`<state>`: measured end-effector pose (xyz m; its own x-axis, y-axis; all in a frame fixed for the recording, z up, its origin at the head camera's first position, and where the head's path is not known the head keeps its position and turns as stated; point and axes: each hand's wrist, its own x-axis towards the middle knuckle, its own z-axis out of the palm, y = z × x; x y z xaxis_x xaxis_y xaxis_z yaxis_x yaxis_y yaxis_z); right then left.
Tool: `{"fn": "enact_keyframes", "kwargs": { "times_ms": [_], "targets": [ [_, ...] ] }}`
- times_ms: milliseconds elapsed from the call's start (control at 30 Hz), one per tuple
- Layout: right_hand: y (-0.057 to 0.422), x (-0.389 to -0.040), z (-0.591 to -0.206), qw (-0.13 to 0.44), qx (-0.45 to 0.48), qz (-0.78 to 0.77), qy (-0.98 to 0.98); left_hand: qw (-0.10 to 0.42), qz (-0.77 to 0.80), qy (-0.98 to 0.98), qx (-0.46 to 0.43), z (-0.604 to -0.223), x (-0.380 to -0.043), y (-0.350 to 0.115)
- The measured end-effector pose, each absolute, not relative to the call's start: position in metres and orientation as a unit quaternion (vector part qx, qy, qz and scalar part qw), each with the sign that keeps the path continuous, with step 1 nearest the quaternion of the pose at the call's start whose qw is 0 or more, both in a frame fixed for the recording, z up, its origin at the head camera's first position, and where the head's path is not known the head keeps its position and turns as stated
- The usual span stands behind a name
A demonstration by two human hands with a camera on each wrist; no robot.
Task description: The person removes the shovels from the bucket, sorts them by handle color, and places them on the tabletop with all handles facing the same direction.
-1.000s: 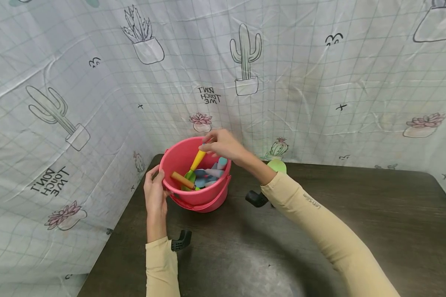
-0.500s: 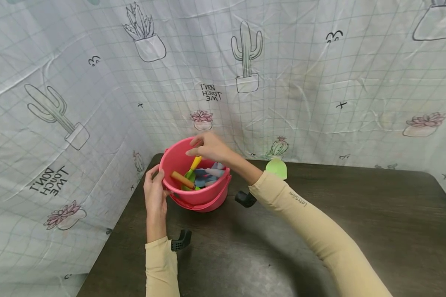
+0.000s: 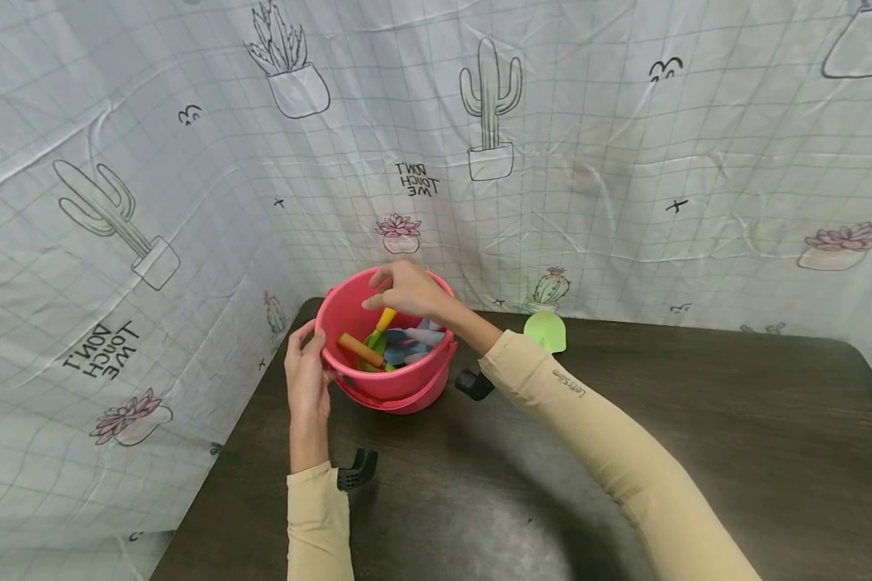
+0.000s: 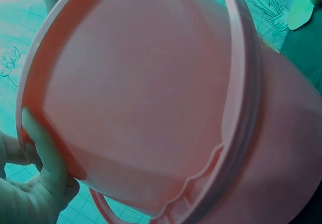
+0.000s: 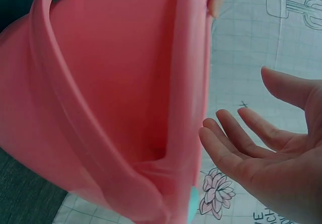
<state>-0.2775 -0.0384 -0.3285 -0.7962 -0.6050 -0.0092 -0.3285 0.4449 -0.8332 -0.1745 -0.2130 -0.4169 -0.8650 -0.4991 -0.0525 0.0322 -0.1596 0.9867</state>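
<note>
A pink bucket [image 3: 385, 383] stands tilted toward me on the table in the head view. My left hand [image 3: 307, 375] grips its left rim, thumb inside and fingers outside, as the left wrist view also shows around the rim [image 4: 241, 58]. Above the opening hovers my right hand [image 3: 407, 289], fingers relaxed and spread with nothing in them; the right wrist view shows that hand [image 5: 282, 153] beside the rim. Inside the bucket lie a green toy tool with a yellow handle [image 3: 386, 319], another with an orange handle [image 3: 361, 349], and several blue and lilac pieces [image 3: 407, 345].
A light green shovel-shaped blade [image 3: 545, 331] lies at the table's back edge, partly behind my right sleeve. The dark wooden table [image 3: 698, 420] stretches right and forward. A cactus-print curtain [image 3: 589, 161] closes off the back and left.
My right hand let go of the yellow-handled tool, which now rests in the bucket, and moved slightly left with fingers loosened. The left hand keeps its hold on the rim.
</note>
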Motion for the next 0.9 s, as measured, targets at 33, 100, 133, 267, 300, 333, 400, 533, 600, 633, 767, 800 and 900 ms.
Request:
{"fn": "enact_keyframes", "kwargs": {
  "times_ms": [33, 100, 133, 267, 300, 333, 400, 533, 600, 633, 767, 800, 900],
  "targets": [
    [-0.039, -0.279, -0.329, 0.155, -0.281, -0.446, 0.836, 0.18, -0.738, -0.623, 0.187, -0.417, -0.175, -0.213],
    [-0.039, -0.281, -0.331, 0.156, -0.284, -0.444, 0.835, 0.18, -0.739, -0.622, 0.187, -0.416, -0.176, -0.214],
    [-0.04, -0.282, -0.331, 0.156, -0.285, -0.442, 0.836, 0.179, -0.739, -0.622, 0.187, -0.416, -0.176, -0.214],
    [-0.041, -0.286, -0.334, 0.155, -0.29, -0.43, 0.841, 0.178, -0.737, -0.624, 0.186, -0.416, -0.178, -0.214],
    [-0.041, -0.287, -0.335, 0.154, -0.292, -0.427, 0.842, 0.179, -0.737, -0.624, 0.187, -0.416, -0.178, -0.215],
    [-0.042, -0.288, -0.335, 0.153, -0.292, -0.425, 0.843, 0.179, -0.737, -0.624, 0.188, -0.415, -0.178, -0.214],
    [-0.043, -0.29, -0.336, 0.152, -0.293, -0.421, 0.845, 0.179, -0.737, -0.624, 0.189, -0.415, -0.178, -0.215],
    [-0.047, -0.293, -0.338, 0.156, -0.293, -0.416, 0.847, 0.174, -0.739, -0.623, 0.19, -0.414, -0.18, -0.215],
    [-0.048, -0.295, -0.339, 0.161, -0.294, -0.413, 0.847, 0.173, -0.738, -0.624, 0.191, -0.414, -0.181, -0.215],
    [-0.049, -0.296, -0.34, 0.162, -0.295, -0.412, 0.847, 0.173, -0.738, -0.624, 0.191, -0.414, -0.181, -0.215],
    [-0.053, -0.301, -0.343, 0.163, -0.299, -0.402, 0.85, 0.174, -0.736, -0.626, 0.192, -0.412, -0.182, -0.215],
    [-0.054, -0.302, -0.343, 0.163, -0.3, -0.399, 0.851, 0.174, -0.736, -0.626, 0.192, -0.412, -0.183, -0.215],
    [-0.056, -0.306, -0.346, 0.162, -0.303, -0.382, 0.858, 0.176, -0.737, -0.624, 0.19, -0.411, -0.183, -0.215]
  ]
}}
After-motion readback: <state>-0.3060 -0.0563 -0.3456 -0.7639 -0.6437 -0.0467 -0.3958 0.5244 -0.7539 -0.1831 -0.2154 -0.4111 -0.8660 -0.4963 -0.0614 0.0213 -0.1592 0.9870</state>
